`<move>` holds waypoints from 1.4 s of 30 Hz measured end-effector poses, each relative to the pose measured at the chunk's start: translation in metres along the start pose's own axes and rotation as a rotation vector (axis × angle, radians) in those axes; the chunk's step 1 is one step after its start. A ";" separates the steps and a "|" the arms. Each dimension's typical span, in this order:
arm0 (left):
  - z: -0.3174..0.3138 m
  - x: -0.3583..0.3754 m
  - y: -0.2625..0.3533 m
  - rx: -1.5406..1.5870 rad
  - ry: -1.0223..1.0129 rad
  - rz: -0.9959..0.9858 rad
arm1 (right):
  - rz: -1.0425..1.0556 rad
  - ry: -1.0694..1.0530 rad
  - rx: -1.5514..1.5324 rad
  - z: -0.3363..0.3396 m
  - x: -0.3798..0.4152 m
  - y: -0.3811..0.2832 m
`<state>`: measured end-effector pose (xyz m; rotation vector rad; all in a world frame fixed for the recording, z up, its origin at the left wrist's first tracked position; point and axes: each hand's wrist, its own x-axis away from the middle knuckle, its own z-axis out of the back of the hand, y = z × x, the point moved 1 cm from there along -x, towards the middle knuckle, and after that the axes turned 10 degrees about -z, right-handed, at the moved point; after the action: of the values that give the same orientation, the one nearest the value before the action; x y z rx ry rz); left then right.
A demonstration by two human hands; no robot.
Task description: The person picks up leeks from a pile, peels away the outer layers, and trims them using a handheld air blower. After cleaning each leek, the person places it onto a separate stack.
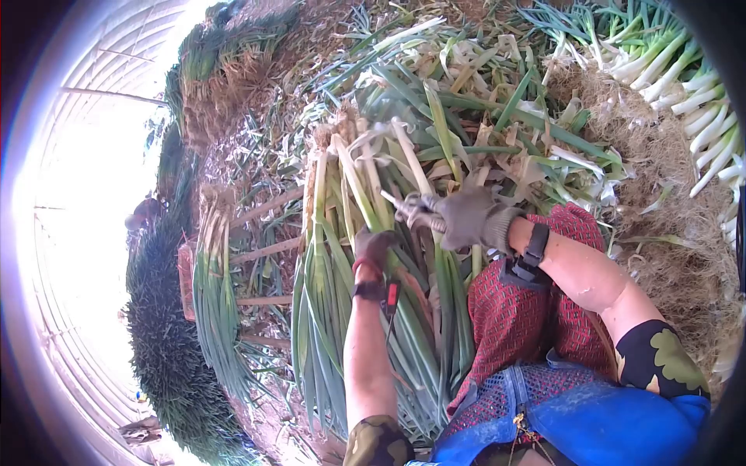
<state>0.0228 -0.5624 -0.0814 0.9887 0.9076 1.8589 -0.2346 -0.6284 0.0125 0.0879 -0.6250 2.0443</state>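
A loose bunch of long green onions lies in front of me, roots pointing away and leaves toward me. My left hand, in a dark glove, is closed around a green onion stalk in the middle of the bunch. Just to its right, my right hand, in a grey-brown glove, has its fingers curled around a narrow object with a pale tip; I cannot tell what it is. That tip points left over the stalks. Red patterned cloth and a blue apron cover my lap.
Stripped leaves and peelings pile up beyond the bunch. Cleaned white-stemmed onions line the right, beside a heap of cut roots. Another bunch rests across wooden bars on the left. Dense stacks of onions stand farther left.
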 end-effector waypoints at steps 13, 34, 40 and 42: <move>0.017 0.086 0.003 0.199 -0.003 0.083 | -0.004 0.067 -0.039 -0.003 0.016 -0.010; 0.010 0.117 0.047 0.362 -0.013 0.114 | -0.011 0.142 -0.205 0.008 -0.016 -0.012; -0.004 0.052 0.044 0.375 -0.097 0.004 | -0.096 0.337 -0.126 0.018 -0.012 0.007; -0.027 0.024 0.043 0.267 -0.182 -0.146 | 0.015 0.063 -0.289 0.039 -0.001 0.004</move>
<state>-0.0233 -0.5633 -0.0494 1.1980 1.1041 1.5243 -0.2445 -0.6484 0.0444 -0.1507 -0.8757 1.9415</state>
